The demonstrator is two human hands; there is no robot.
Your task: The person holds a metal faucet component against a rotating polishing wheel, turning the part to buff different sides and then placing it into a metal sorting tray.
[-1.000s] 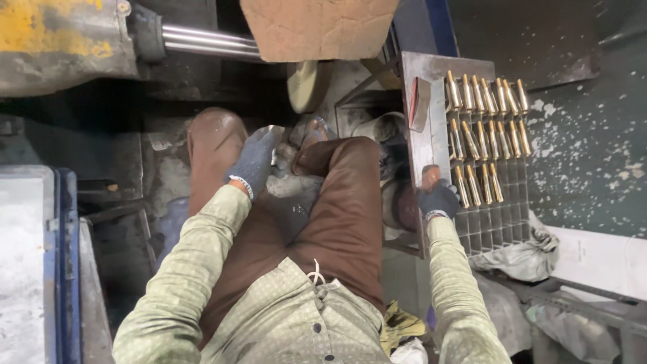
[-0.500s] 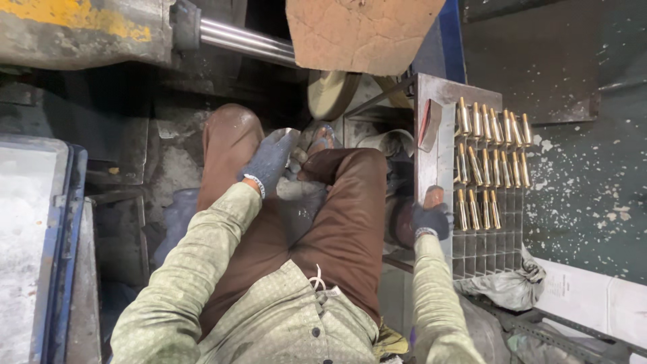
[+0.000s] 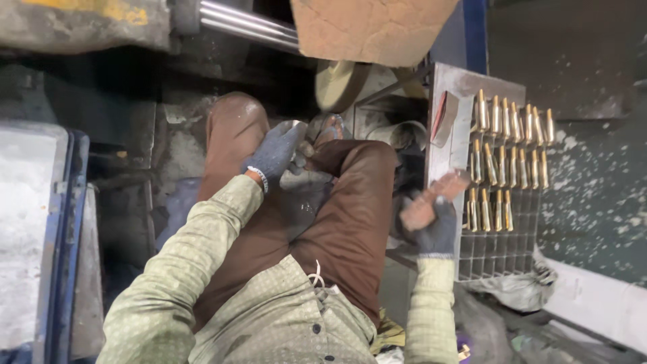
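Note:
My left hand [image 3: 275, 154], in a grey glove, rests between my knees with its fingers curled around a small pale metal piece [image 3: 297, 126] that is mostly hidden. My right hand [image 3: 439, 230], in a dark glove, grips a brown rectangular bar [image 3: 433, 199] and holds it against the left edge of a metal grid tray [image 3: 495, 255]. Several brass cylindrical pieces [image 3: 510, 167] stand in rows in the tray's far cells. The near cells hold nothing.
A tan buffing wheel [image 3: 340, 84] sits just beyond my knees, under a cardboard sheet [image 3: 371, 27] and a steel shaft [image 3: 246, 21]. A red-edged block [image 3: 445, 118] leans at the tray's far left. A blue-rimmed bin [image 3: 40, 236] stands on my left.
My right hand has drawn back toward me along the tray's edge, and the brown bar now shows above it. My left hand has stayed between my knees.

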